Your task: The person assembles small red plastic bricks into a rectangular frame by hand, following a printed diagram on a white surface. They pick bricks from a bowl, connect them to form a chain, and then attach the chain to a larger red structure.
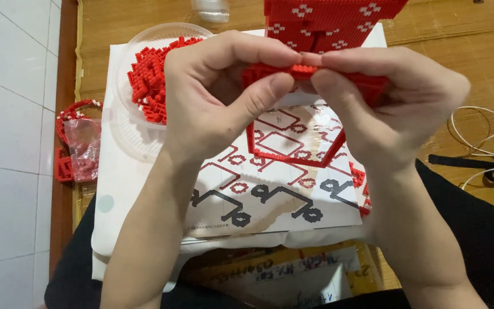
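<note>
Both hands (224, 97) (395, 97) grip a red brick strip (301, 71); clear dish (130, 134) holds red bricks (150, 80).

A wooden table (441, 34) carries a white box (115, 189) bearing a printed instruction sheet (270, 200) and a clear plastic dish (127, 131) of red bricks (150, 80), beside white cables (475, 143) and a small plastic bag (84, 149).

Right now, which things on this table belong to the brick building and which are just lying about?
In use:
left hand
right hand
red brick piece
dish of loose red bricks
instruction sheet
finished red block

Lying about:
white cable
plastic bag
</note>
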